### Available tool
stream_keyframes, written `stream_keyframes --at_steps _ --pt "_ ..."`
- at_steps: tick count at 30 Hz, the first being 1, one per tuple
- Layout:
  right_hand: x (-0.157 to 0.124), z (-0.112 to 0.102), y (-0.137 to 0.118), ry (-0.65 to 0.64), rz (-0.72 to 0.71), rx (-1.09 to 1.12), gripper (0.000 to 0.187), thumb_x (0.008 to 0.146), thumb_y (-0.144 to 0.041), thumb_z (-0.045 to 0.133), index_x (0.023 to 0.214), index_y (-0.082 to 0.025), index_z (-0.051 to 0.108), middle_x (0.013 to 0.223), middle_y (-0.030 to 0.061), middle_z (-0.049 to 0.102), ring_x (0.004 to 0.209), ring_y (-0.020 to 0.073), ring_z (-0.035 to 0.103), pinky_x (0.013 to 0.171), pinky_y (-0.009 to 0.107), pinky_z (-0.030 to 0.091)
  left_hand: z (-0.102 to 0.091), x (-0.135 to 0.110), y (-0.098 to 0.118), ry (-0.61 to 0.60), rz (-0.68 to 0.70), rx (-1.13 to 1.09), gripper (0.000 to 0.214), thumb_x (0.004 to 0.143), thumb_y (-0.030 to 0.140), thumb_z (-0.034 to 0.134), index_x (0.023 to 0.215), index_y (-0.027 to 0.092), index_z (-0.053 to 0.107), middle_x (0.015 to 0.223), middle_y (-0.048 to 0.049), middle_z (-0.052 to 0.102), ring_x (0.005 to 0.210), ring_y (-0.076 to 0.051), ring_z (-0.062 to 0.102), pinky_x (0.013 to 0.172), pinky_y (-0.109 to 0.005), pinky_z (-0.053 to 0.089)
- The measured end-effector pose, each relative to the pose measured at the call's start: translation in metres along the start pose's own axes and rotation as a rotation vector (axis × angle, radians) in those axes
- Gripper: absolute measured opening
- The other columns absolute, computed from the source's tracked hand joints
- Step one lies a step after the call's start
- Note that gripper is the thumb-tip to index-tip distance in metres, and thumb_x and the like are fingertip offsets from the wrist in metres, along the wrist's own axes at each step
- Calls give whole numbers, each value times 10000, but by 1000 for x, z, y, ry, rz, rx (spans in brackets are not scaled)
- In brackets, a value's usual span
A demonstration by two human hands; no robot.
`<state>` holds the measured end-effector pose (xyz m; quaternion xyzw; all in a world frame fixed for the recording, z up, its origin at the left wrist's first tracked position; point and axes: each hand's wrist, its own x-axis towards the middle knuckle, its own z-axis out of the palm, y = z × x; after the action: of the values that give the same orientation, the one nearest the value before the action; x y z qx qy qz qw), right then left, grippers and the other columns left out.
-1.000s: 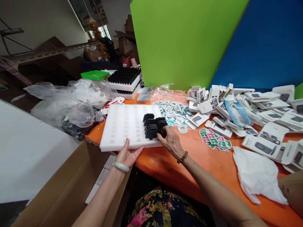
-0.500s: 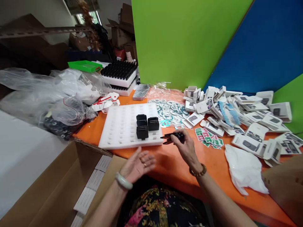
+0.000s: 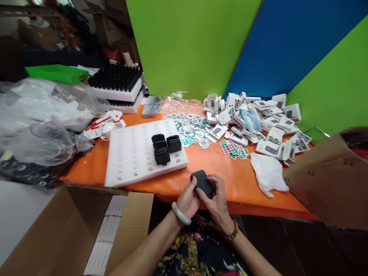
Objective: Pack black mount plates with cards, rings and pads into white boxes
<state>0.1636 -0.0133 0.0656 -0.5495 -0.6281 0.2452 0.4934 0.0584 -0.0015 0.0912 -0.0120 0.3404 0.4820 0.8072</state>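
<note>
Between both hands, over the table's front edge, is a flat black square piece [image 3: 202,182] with rounded corners; whether it is one piece or a stack I cannot tell. My left hand [image 3: 189,199] grips its left side, thumb on top. My right hand [image 3: 217,197] is closed on its right side. Left of them lies a white foam tray [image 3: 126,153] with rows of slots. Several black square pieces [image 3: 161,150] stand upright in groups at the tray's right part.
On the orange table [image 3: 230,184] are silver rings [image 3: 191,126], green and pink stickers [image 3: 234,149], small white boxes [image 3: 270,147] and a white plastic bag [image 3: 267,172]. A cardboard box [image 3: 138,218] with white packs stands front left; another carton [image 3: 324,184] is at right.
My right hand has brought the black pieces from beside the tray toward me. My left hand, empty before, has closed on them too. The head view has turned right.
</note>
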Motion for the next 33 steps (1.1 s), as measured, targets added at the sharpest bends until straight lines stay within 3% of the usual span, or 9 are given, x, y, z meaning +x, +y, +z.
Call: stream_keyframes --at_steps 4,7,10,13,17,19,24,30,33 --pt "-2 -10 6 -44 41 -34 526 746 -272 672 1219 -219 449 1185 105 508 1122 251 496 987 443 411 2 9 -11 -71 124 131 205 801 232 661 987 149 688 989 -81 705 965 -180 640 953 -270 449" --pt "0 -21 13 -12 168 0 525 718 -292 679 1193 -201 474 1171 109 535 1107 253 515 980 440 419 5 17 -18 -84 145 207 307 759 346 708 978 130 699 977 -105 708 945 -203 645 898 -288 478" --pt "4 -31 22 -16 362 116 567 642 -353 726 1135 -191 500 1121 97 571 1030 249 556 907 421 467 5 24 -26 -86 111 288 461 680 448 754 1009 133 679 916 -105 710 852 -217 658 783 -325 519" --pt "8 -39 34 12 452 201 573 575 -378 752 1065 -185 528 1054 80 601 951 233 583 821 376 500 4 30 -37 -46 127 380 544 582 501 795 941 112 668 777 -84 695 735 -205 651 668 -313 520" --pt "11 -48 50 92 526 280 450 695 -447 630 1031 -173 510 748 17 602 660 179 587 597 311 502 6 36 -55 53 223 519 543 584 602 730 797 113 631 599 -19 599 565 -142 575 553 -262 468" --pt "11 -53 56 85 491 263 414 752 -457 579 1043 -170 514 770 32 611 654 175 594 601 313 508 8 40 -61 103 318 676 498 653 615 657 753 129 610 570 2 556 531 -123 530 529 -250 443" --pt "2 -65 66 30 256 121 561 700 -423 681 1163 -156 510 1161 146 590 1061 265 580 919 433 482 12 46 -69 190 518 1020 369 735 517 594 630 163 577 558 4 525 581 -143 512 540 -248 418" --pt "-9 -70 73 160 88 16 531 747 -326 613 1230 -150 480 1157 152 589 1077 264 577 938 444 482 25 46 -79 183 609 1216 330 749 443 578 559 182 512 515 31 447 552 -127 454 527 -233 377" --pt "-7 -73 80 279 90 -33 522 756 -318 585 1233 -132 484 1114 156 598 1051 265 581 934 452 479 31 45 -82 196 662 1293 333 773 427 551 552 188 479 512 39 423 547 -120 439 523 -225 367"
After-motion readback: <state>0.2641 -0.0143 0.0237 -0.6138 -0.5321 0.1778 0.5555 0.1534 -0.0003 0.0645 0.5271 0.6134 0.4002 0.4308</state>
